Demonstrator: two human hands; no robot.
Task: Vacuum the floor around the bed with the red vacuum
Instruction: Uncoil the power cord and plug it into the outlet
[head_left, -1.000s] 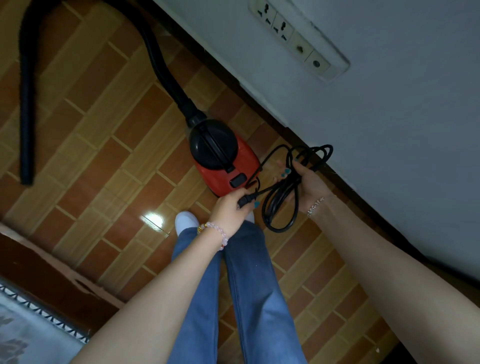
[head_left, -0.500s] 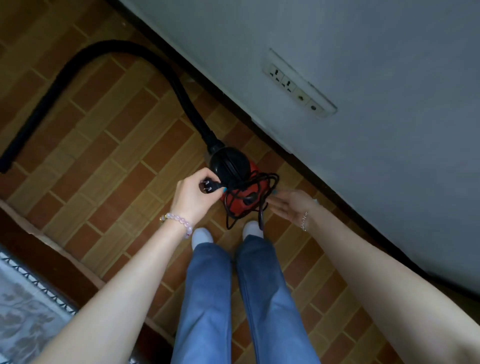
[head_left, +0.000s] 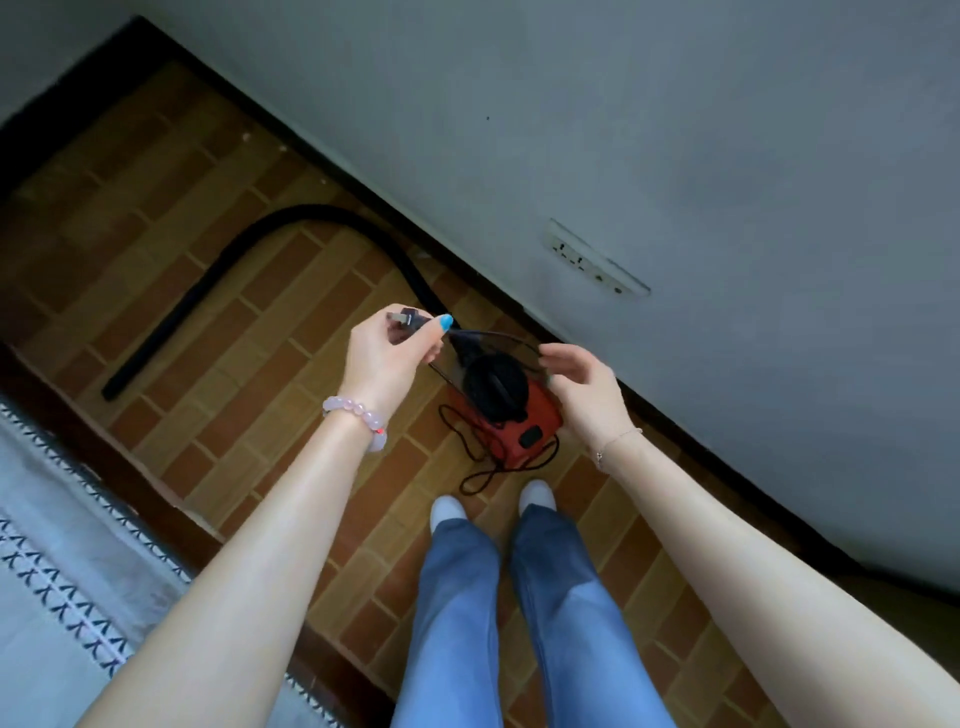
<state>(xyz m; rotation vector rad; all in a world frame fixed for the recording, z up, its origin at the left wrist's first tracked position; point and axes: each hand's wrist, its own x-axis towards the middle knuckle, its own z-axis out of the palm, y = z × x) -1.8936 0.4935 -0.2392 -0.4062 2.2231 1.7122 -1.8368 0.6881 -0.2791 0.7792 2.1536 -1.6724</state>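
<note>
The floor (head_left: 171, 291) is laid in brown and tan brick-pattern tiles, and a pale grey wall (head_left: 675, 130) with a dark skirting strip runs diagonally from far left to near right. A white socket strip (head_left: 597, 266) is set low in that wall, to the right of the hands. At the near left lies the edge of a bed (head_left: 57, 530) with a patterned grey cover over a dark wooden frame. The red vacuum (head_left: 511, 410) sits on the tiles close to the wall, just beyond the person's white-shod feet and blue trouser legs; its long axis runs diagonally, black rounded end toward the far left, red switch end toward the near right. From the black end the hose (head_left: 218, 280) runs far-left along the wall, arcs over and comes back to the near left, its open tip resting near the bed frame. The left hand (head_left: 387, 353) pinches the plug (head_left: 408, 318) between thumb and fingers, prongs pointing left. The power cord (head_left: 493, 340) stretches, blurred, from the plug across to the right hand (head_left: 582, 387), whose fingers are curled loosely with the cord at their tips; whether they actually grip it I cannot tell. More cord lies in loose loops on the floor around the vacuum's near end.
</note>
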